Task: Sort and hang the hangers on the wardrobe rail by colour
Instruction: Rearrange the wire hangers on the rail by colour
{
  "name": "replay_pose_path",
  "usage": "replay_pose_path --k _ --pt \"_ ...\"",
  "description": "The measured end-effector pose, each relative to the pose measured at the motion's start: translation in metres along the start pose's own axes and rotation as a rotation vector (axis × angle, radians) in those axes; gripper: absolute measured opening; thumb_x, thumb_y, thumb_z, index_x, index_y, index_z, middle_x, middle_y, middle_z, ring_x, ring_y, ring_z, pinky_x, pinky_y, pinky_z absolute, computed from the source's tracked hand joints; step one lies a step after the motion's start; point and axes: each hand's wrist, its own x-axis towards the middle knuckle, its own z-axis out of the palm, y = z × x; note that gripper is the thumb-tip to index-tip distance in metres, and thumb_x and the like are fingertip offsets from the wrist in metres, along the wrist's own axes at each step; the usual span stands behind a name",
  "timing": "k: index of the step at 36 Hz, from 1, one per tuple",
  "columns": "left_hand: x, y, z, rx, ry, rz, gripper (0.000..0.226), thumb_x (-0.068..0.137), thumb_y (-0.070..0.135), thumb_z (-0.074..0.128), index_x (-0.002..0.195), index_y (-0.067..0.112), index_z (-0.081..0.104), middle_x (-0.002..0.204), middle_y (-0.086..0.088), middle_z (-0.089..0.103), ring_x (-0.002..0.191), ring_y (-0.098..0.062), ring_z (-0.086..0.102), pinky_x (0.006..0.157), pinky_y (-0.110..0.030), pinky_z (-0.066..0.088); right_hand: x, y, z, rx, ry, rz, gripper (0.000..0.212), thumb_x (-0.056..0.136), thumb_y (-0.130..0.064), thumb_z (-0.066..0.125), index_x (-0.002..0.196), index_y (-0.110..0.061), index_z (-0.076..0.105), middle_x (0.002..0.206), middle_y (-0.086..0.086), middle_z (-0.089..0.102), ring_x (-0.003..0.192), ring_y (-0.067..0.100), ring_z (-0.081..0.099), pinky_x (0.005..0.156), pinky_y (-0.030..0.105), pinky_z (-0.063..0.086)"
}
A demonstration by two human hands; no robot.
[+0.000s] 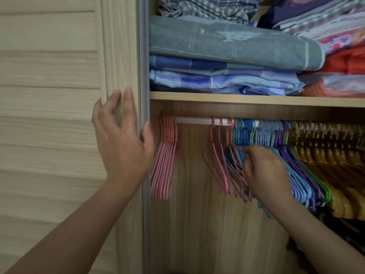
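A white rail [194,120] runs under the shelf. A tight bunch of pink hangers [165,161] hangs at its left end. After a bare gap, a few more pink hangers [217,165] hang mixed against blue hangers [245,133]. Further right come purple hangers [296,161], a green hanger [325,191] and wooden hangers [335,159]. My right hand [264,173] pinches a pink hanger among the blue ones below the rail. My left hand [122,143] rests flat on the wardrobe door's edge [122,62], thumb round the frame.
A wooden shelf [246,98] above the rail carries stacks of folded fabric [227,46]. The louvred sliding door [49,95] fills the left half. Dark clothing [347,234] lies low at the right. The wardrobe's back panel [197,224] shows below the hangers.
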Motion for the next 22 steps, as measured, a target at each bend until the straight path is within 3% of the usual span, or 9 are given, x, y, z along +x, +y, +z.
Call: replay_pose_path --k 5,9,17,22 --pt "0.000 0.000 0.000 -0.001 -0.002 0.003 0.065 0.098 0.023 0.059 0.156 0.001 0.036 0.148 -0.031 0.040 0.138 -0.049 0.037 0.116 -0.060 0.030 0.039 0.001 0.018 -0.113 -0.017 0.041 0.008 0.090 0.005 0.058 0.094 -0.001 0.061 0.077 0.017 0.062 0.064 0.036 0.058 0.052 0.034 0.031" --pt "0.000 -0.001 0.001 0.001 0.002 0.003 0.064 0.099 0.023 0.059 0.155 0.001 0.037 0.147 -0.031 0.041 0.138 -0.048 0.037 0.117 -0.059 0.030 0.050 0.000 0.036 -0.192 -0.173 0.036 0.022 0.077 0.013 0.060 0.095 0.001 0.056 0.072 0.019 0.058 0.057 0.037 0.057 0.052 0.032 0.027" --pt "0.000 -0.001 0.002 -0.004 0.005 0.000 0.063 0.099 0.023 0.059 0.155 0.001 0.038 0.148 -0.030 0.042 0.139 -0.048 0.036 0.115 -0.060 0.032 0.019 -0.001 0.025 -0.109 -0.275 0.103 0.008 0.095 -0.004 0.053 0.101 -0.007 0.057 0.075 0.015 0.063 0.066 0.038 0.061 0.054 0.036 0.031" --pt "0.000 -0.001 0.001 0.021 -0.002 0.008 0.062 0.101 0.025 0.057 0.155 0.000 0.038 0.149 -0.030 0.041 0.139 -0.049 0.038 0.116 -0.059 0.031 -0.026 -0.003 0.001 -0.003 -0.363 0.182 0.007 0.096 -0.012 0.053 0.097 -0.018 0.057 0.071 0.008 0.065 0.067 0.033 0.062 0.056 0.037 0.041"
